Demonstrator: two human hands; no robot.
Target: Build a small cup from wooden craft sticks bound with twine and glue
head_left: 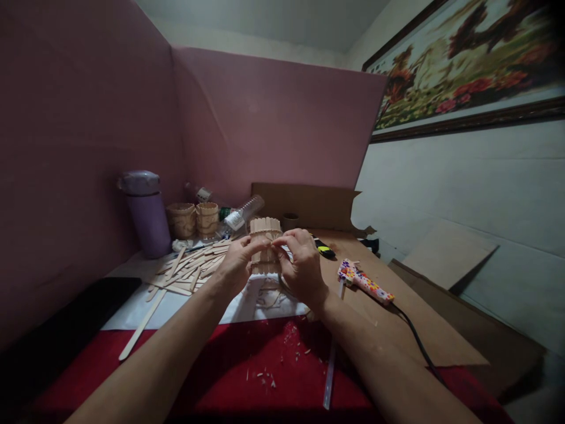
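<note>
A small cup made of wooden craft sticks stands upright in front of me, with thin bands of twine around it. My left hand grips the cup from its left side, thumb on the front. At the front right of the cup, my right hand is closed in a pinch on what looks like the twine; the fingers partly hide it. A pale loose strand lies below on the white paper.
Craft sticks are piled left. Behind them stand a purple tumbler, two finished-looking stick cups and a plastic bottle. Right lie a utility knife, a patterned glue gun with cord, and a glue stick.
</note>
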